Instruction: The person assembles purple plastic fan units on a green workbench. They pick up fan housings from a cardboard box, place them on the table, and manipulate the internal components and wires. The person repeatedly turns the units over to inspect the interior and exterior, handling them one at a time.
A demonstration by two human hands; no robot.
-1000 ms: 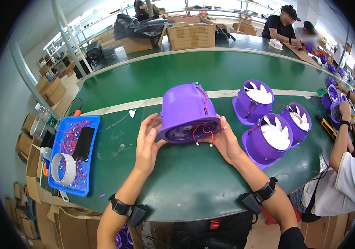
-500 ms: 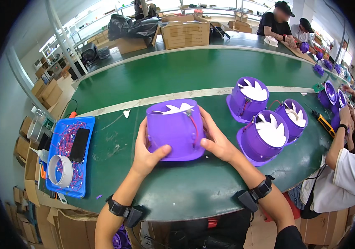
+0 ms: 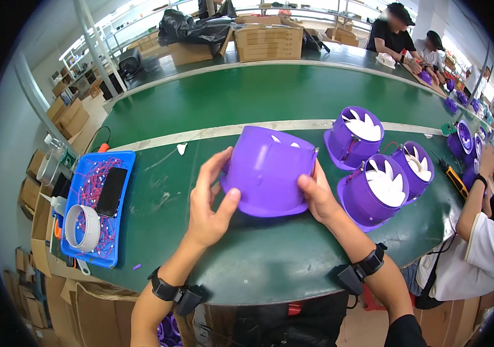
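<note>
A purple fan housing (image 3: 269, 173) with white blades just showing over its rim is held tilted above the green bench. My left hand (image 3: 209, 199) is at its left side, thumb by the lower flange and fingers round the edge. On the opposite side, my right hand (image 3: 322, 196) grips the housing with its thumb across the front; the other fingers are mostly hidden behind it. Three similar purple fans stand to the right: a far one (image 3: 355, 136), a near one (image 3: 377, 188) and one at the right (image 3: 414, 168), white blades upward.
At left lies a blue tray (image 3: 125, 191) with red wires, a black phone (image 3: 111, 192) and a white ring (image 3: 83, 228). A yellow-black tool (image 3: 454, 179) rests right of the fans. A co-worker's arm (image 3: 469, 202) reaches in there. Cardboard boxes (image 3: 269, 43) stand at the back.
The held housing has turned, so the red wire on its front has swung out of sight to the right. It has also tilted and shifted slightly right; my left-hand fingers have loosened.
</note>
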